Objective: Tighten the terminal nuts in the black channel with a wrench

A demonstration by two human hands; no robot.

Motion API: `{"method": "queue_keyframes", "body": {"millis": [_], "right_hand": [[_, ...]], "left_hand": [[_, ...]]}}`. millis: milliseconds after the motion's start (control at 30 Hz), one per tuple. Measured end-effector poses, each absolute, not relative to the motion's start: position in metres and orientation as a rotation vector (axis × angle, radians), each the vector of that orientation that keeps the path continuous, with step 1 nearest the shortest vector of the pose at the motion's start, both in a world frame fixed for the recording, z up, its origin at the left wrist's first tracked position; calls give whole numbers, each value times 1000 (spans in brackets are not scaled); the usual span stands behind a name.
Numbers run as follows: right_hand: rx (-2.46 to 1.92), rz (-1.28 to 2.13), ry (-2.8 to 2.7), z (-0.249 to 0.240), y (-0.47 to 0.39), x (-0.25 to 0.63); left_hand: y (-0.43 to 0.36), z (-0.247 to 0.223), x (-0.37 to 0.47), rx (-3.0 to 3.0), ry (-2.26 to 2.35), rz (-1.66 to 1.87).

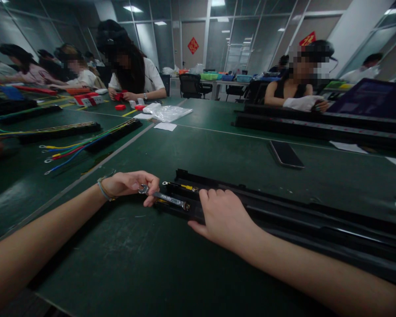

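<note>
A combination wrench (169, 199) is gripped near its open end by my left hand (132, 185). Its other end sits at a nut or bolt inside the near end of a long black channel-shaped housing (277, 209). My right hand (226, 215) wraps over that housing just to the right of the wrench, fingers across its top and thumb on the near side. A yellow cable with a ring terminal (185, 187) lies in the housing's end, its metal ring sticking out to the left. Part of another yellow piece shows under the wrench.
Bundles of coloured wires with ring terminals (69, 152) lie at left on the green table (119, 251). A phone (286, 154) lies beyond the housing. Further back are a plastic bag (171, 113), more black housings (317, 127) and several seated people.
</note>
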State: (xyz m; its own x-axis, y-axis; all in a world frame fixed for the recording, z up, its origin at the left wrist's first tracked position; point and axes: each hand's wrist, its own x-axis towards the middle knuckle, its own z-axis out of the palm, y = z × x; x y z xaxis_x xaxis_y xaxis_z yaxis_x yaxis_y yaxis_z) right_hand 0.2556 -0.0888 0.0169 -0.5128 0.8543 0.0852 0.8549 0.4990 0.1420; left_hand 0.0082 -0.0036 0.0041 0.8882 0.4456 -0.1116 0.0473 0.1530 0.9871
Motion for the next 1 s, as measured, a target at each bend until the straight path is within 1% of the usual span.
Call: {"method": "queue_keyframes", "body": {"millis": [333, 567, 800, 1000], "right_hand": [[-1549, -293, -2708, 14, -88, 255], [-1544, -282, -2698, 13, -89, 255], [-1557, -245, -2716, 15, -87, 255], [-1548, -281, -2715, 15, -88, 255]], "left_hand": [[-3, -3, 6, 1306, 377, 387], [-2, -4, 6, 1295, 375, 382], [-2, 3, 9, 1385, 342, 299], [-2, 2, 9, 1391, 345, 322]]}}
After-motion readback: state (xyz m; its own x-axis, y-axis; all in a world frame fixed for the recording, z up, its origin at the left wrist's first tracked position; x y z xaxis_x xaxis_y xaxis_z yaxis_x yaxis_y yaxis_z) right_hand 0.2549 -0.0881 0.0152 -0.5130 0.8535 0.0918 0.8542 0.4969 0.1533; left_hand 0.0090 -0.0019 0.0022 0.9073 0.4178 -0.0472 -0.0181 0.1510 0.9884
